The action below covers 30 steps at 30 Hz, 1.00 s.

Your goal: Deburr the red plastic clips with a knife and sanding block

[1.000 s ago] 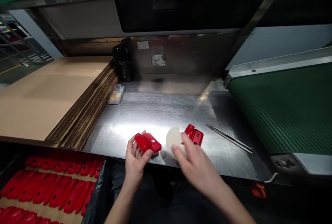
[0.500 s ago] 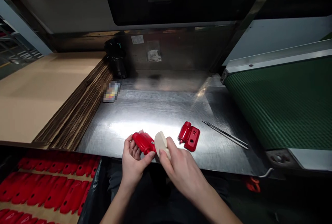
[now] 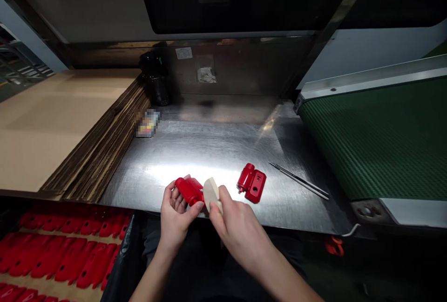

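In my left hand (image 3: 175,218) is a glossy red plastic housing (image 3: 188,191) with a rounded barrel along one side, tilted over the front of the metal table. The thumb presses on its near end and the fingers curl behind it. My right hand (image 3: 240,227) pinches a cream-coloured, half-round pad (image 3: 211,194) whose flat face is against or just beside the housing's right end; I cannot tell whether they touch. That end is partly hidden by the pad. Right of my hands, a second red housing (image 3: 256,186) lies on the table.
A pair of tweezers (image 3: 298,181) lies on the metal table (image 3: 209,139). Cardboard sheets (image 3: 59,120) are stacked at left, near a black bottle (image 3: 157,83). A green conveyor belt (image 3: 384,134) is at right. Rows of red parts (image 3: 66,257) fill a box below left.
The whole view has shifted slightly, so everything sits a little further left. Both hands keep their grips, and the pad covers a bit more of the housing's right end.
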Motion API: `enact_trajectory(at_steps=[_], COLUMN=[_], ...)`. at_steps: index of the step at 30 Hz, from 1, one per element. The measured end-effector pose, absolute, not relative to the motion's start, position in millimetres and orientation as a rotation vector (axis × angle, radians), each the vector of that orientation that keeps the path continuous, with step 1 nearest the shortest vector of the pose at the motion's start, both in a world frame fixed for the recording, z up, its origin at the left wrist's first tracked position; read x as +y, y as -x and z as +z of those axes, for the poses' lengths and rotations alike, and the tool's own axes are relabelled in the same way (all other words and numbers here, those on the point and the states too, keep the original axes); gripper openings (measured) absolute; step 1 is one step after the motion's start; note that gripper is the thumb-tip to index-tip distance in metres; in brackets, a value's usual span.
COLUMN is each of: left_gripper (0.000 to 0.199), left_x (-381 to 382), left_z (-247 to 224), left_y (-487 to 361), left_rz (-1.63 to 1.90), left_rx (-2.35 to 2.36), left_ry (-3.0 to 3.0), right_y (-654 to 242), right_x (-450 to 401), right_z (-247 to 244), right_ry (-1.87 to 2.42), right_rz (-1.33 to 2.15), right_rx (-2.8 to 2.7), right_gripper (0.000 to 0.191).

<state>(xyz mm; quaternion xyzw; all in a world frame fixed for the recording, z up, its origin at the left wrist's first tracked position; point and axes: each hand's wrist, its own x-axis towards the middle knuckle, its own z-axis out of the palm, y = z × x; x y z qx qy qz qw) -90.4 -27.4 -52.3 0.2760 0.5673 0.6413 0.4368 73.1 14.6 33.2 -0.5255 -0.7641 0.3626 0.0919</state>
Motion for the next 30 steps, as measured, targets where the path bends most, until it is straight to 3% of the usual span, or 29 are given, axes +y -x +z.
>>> enact_trajectory(at_steps=[19, 23, 30], left_gripper=[0.088, 0.084, 0.081], left_x=[-27, -28, -33], left_z=[-48, -47, -46], left_y=[94, 95, 96], left_rz=[1.644, 1.677, 1.710], left_rx=[1.284, 1.228, 1.142], left_ry=[-0.507, -0.410, -0.349], right_y=[-59, -68, -81], right_x=[17, 64, 167], right_z=[48, 43, 41], right_ry=[1.670, 1.878, 1.742], right_rz=[1.025, 0.829, 1.062], right_rx=[-2.416, -2.327, -2.241], right_gripper=[0.017, 0.028, 0.020])
